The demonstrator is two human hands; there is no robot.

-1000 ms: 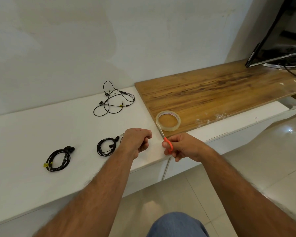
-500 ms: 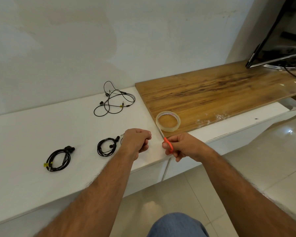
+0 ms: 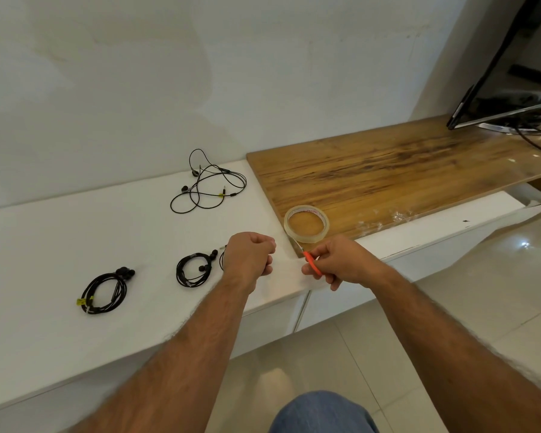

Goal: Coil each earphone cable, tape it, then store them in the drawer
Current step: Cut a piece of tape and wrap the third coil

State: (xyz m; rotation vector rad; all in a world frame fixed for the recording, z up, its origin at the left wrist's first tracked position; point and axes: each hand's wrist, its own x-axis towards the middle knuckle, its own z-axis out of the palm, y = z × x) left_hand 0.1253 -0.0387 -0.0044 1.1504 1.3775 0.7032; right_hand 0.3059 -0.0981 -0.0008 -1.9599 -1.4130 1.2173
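Observation:
Two coiled black earphones lie on the white counter [image 3: 60, 239]: one at the left with a yellow tag [image 3: 107, 292], one in the middle [image 3: 194, 271]. A loose, uncoiled earphone [image 3: 206, 185] lies farther back near the wall. Another black cable [image 3: 221, 259] peeks out from behind my left hand [image 3: 250, 254], which is closed in a fist with thumb and forefinger pinched, apparently on a clear tape strip that is hard to see. My right hand [image 3: 344, 260] grips orange-handled scissors [image 3: 313, 265], blades pointing at the clear tape roll [image 3: 306, 239].
A wooden board [image 3: 388, 170] covers the right part of the counter, with the tape roll on its near corner and crumpled clear scraps [image 3: 403, 217] at its front edge. A TV [image 3: 512, 89] with cables stands far right. White drawer fronts [image 3: 269, 326] sit under the counter.
Both hands hold almost the same pose. The scissors stay near the tape roll.

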